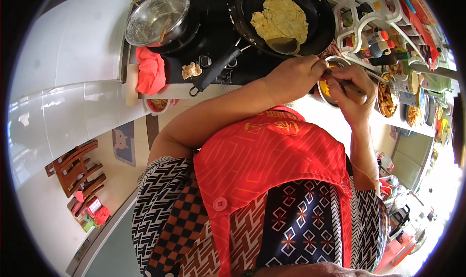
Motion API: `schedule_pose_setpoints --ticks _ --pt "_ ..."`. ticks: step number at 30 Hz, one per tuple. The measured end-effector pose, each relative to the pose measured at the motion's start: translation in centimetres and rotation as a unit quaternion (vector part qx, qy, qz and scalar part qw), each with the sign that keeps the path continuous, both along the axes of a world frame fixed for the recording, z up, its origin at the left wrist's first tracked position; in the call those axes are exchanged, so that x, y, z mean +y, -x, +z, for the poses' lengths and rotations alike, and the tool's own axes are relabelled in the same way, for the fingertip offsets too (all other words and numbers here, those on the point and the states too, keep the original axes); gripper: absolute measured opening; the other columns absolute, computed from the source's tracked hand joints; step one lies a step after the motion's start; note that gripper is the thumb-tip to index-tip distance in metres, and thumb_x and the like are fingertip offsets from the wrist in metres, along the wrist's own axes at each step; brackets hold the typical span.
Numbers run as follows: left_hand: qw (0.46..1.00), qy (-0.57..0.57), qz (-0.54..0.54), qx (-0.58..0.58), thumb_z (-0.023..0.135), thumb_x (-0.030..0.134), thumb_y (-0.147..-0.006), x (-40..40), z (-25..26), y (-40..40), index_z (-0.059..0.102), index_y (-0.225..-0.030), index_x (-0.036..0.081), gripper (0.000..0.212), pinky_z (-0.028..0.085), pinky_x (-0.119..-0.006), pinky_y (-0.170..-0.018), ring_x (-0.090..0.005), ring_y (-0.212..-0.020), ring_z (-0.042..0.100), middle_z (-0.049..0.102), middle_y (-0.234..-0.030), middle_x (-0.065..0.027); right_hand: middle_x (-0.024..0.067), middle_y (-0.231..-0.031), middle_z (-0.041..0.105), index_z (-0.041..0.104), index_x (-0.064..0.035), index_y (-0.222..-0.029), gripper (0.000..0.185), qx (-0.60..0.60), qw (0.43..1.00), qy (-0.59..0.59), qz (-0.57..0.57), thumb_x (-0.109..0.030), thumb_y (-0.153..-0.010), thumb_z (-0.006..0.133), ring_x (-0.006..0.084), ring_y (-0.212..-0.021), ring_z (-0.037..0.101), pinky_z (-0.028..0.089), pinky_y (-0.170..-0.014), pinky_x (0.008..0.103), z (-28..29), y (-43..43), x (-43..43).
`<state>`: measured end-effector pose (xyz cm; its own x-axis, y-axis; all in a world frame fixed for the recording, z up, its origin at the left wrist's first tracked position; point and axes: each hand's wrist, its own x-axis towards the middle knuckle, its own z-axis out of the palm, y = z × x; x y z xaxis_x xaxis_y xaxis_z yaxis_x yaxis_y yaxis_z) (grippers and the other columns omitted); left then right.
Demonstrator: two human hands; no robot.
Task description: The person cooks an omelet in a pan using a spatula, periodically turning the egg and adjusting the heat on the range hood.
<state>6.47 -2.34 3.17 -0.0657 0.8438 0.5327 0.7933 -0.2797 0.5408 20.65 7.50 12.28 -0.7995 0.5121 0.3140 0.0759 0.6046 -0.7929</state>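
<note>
A flat yellowish pancake [284,18] lies in the black wok [242,26]. The metal blade of a wok spatula [283,46] rests at the pancake's near edge. Its shaft runs right, under my left hand [300,77], whose fingertips are drawn together on it. My right hand [351,91] is closed around the spatula's handle end, the fingers partly hiding it. Both hands are close together at the rim of a metal bowl [324,95]. Yellow contents, like egg, show in that bowl between my hands, which cover much of it.
Left of the wok, a metal mixing bowl [145,24] holding chopsticks sits on a dark pan. A red cloth [150,71] and a dough scrap [191,70] lie near the wok handle [218,69]. Right stand a white rack [358,33], bottles [378,46] and a bowl of fried food [386,100].
</note>
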Motion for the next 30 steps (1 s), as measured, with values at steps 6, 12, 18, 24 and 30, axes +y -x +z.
schedule_pose_setpoints --ticks 6,12,18,24,30 --pt "0.999 0.014 0.035 0.008 0.064 0.009 -0.085 0.5 -0.4 0.1 0.057 -0.112 -0.001 0.030 0.057 -0.037 -0.068 -0.0310 -0.083 0.068 0.063 -0.101 -0.0144 0.0050 -0.077 0.066 0.068 0.0000 -0.082 0.011 -0.033 0.997 0.057 -0.038 0.002 -0.071 0.070 0.0111 -0.069 0.060 0.047 -0.066 0.0255 -0.6 0.3 0.5" --pt "1.000 0.010 0.016 -0.023 0.064 0.010 -0.086 0.7 0.2 0.2 0.057 -0.114 -0.001 0.030 0.057 -0.036 -0.069 -0.0318 -0.086 0.068 0.063 -0.101 -0.0150 0.0083 -0.084 0.070 0.068 0.0019 -0.082 0.012 0.036 0.999 -0.007 -0.019 0.004 -0.071 0.070 0.0164 -0.078 0.066 0.051 -0.075 0.0280 -1.0 -0.4 0.7" --pt "0.999 -0.047 0.025 0.003 0.062 0.009 -0.087 -0.4 -0.3 0.2 0.057 -0.117 -0.001 0.031 0.057 -0.038 -0.074 -0.0332 -0.090 0.067 0.063 -0.106 -0.0162 0.0116 -0.089 0.071 0.069 0.0011 -0.085 0.017 0.069 0.996 -0.052 0.032 0.005 -0.069 0.074 0.0225 -0.083 0.067 0.052 -0.077 0.0318 -2.8 -0.7 0.6" --pt "0.999 0.033 0.023 0.008 0.063 0.008 -0.086 -1.2 0.4 0.3 0.057 -0.120 -0.002 0.036 0.056 -0.038 -0.082 -0.0338 -0.099 0.066 0.063 -0.113 -0.0180 0.0125 -0.092 0.071 0.068 0.0002 -0.084 0.016 0.052 0.995 -0.075 0.047 0.004 -0.070 0.074 0.0228 -0.078 0.068 0.053 -0.071 0.0298 -2.0 -0.6 0.4" --pt "0.997 -0.049 0.044 0.026 0.063 0.006 -0.086 -0.7 1.1 0.6 0.055 -0.123 0.001 0.038 0.054 -0.040 -0.089 -0.0342 -0.107 0.064 0.062 -0.118 -0.0189 0.0144 -0.094 0.071 0.069 -0.0001 -0.086 0.018 0.079 0.991 -0.109 0.005 0.004 -0.070 0.076 0.0241 -0.081 0.069 0.054 -0.073 0.0315 -1.6 -0.8 -0.5"
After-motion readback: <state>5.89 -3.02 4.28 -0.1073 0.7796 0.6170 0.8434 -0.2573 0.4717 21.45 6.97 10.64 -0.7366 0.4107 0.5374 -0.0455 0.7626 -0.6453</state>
